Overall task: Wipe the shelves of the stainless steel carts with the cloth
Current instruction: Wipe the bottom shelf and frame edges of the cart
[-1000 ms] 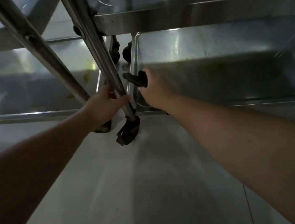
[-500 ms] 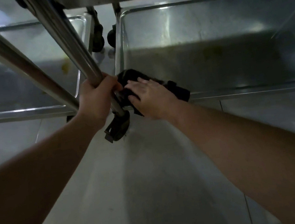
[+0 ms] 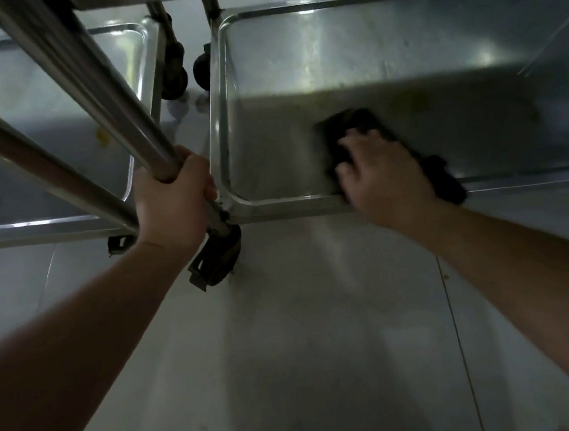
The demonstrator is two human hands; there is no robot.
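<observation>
Two stainless steel carts stand side by side, and I look down on their bottom shelves. My right hand (image 3: 386,175) presses a dark cloth (image 3: 354,126) flat onto the right cart's bottom shelf (image 3: 298,76), near its front rim; the hand is blurred. The cloth's tail hangs over the front rim at the right. My left hand (image 3: 172,204) grips the right cart's front left upright post (image 3: 100,94) just above the shelf corner. Yellowish smears show on the shelf to the right of the cloth.
The left cart's bottom shelf (image 3: 45,133) carries a small yellow spot. Another steel post (image 3: 31,165) slants across it. Black castors (image 3: 218,259) sit under the near corner and between the carts at the back (image 3: 174,77). Pale tiled floor (image 3: 288,352) lies in front.
My right hand has slid the cloth rightwards and further onto the shelf, away from the front left corner. My left hand keeps its grip on the post.
</observation>
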